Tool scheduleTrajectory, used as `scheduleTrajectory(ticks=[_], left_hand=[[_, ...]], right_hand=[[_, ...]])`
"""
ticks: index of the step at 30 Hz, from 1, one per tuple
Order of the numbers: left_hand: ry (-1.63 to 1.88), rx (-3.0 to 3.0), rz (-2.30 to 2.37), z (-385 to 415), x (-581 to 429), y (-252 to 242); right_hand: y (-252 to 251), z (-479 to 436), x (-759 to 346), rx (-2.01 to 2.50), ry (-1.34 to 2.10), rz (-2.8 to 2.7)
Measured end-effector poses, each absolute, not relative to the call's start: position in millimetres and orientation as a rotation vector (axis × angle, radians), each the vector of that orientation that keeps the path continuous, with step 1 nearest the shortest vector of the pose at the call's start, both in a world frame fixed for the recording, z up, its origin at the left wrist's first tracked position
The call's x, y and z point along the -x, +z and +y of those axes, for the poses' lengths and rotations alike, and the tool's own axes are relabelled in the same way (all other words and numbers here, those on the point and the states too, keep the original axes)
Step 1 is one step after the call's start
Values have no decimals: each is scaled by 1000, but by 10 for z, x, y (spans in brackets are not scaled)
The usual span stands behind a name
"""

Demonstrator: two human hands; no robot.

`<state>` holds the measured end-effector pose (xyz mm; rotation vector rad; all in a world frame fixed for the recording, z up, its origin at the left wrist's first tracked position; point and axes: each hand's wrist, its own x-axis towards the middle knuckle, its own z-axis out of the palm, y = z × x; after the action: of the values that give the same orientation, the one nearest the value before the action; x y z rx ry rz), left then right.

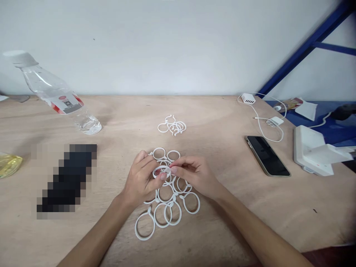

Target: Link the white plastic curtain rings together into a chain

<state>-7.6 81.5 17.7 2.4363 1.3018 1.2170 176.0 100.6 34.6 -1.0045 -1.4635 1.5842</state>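
Above a loose cluster of white plastic rings, my left hand is closed on a white ring, its thumb on the near edge. My right hand pinches the right side of that same ring between thumb and forefinger. Rings lie flat around and below both hands, some overlapping; one ring is nearest me at the left and another lies at the right. Farther back is a smaller pile of thin white open rings. My fingers hide part of the held ring.
On the wooden table stand a clear bottle at left and a blurred dark object. At right lie a phone, a white charger with cables and a white power adapter. A wall rises behind.
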Motion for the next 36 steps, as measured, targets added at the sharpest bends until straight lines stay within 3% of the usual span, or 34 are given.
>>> scheduleTrajectory(ticks=[18,27,36], left_hand=[[1111,-2327,1401,830,73,107],[1015,-2332,1616,818,67,128],[968,-2329,1675,803,52,137]], right_hand=[[313,1074,-1745,998,1458,-1520],[148,1932,-1769,1379,426,-2219],[117,1974,-1719,1306,250,-2336]])
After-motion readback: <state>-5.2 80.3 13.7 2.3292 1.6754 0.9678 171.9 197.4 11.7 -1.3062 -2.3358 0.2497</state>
